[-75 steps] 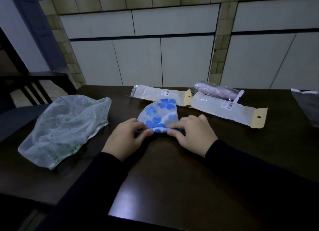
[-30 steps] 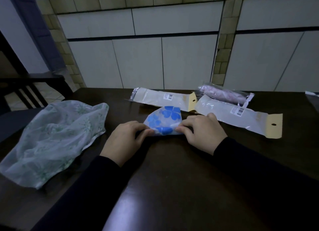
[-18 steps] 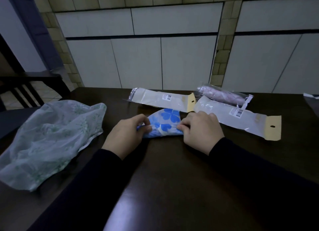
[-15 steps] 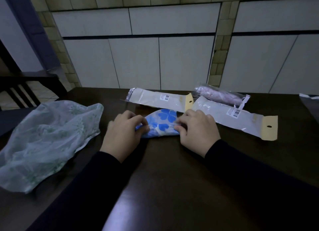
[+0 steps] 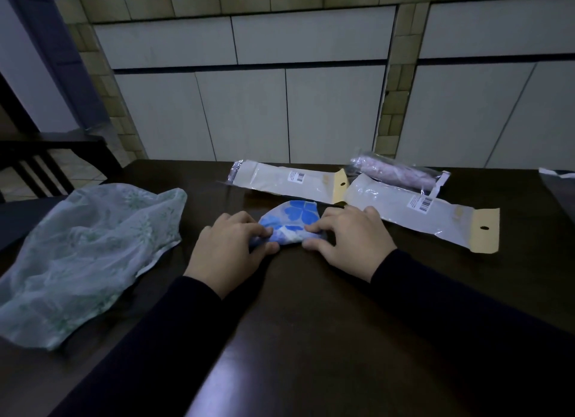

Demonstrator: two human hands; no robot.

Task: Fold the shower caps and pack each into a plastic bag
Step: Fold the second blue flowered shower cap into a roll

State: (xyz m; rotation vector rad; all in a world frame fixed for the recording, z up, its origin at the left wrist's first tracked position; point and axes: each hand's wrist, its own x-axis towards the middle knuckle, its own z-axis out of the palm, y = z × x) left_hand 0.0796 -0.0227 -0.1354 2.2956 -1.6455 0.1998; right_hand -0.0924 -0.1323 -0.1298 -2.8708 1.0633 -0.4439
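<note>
A white shower cap with blue flowers [image 5: 292, 222] lies partly rolled on the dark table [image 5: 311, 323]. My left hand [image 5: 228, 250] pinches its left end between thumb and fingers. My right hand [image 5: 350, 240] pinches its right end the same way. Only a small rounded part of the cap shows beyond my fingers. A pale green shower cap [image 5: 84, 251] lies spread and crumpled at the left. Two flat plastic bags with card headers lie behind my hands, one [image 5: 286, 181] at the middle, the other [image 5: 429, 220] to the right.
A clear bag holding a rolled pink cap [image 5: 398, 172] lies at the table's far side. Another plastic piece [image 5: 560, 180] shows at the right edge. A dark chair [image 5: 37, 158] stands at the left. White cabinet doors [image 5: 242, 114] rise behind the table.
Both hands have rolled the blue-flowered cap further away from me, so less of it shows now. The other items on the table lie as before.
</note>
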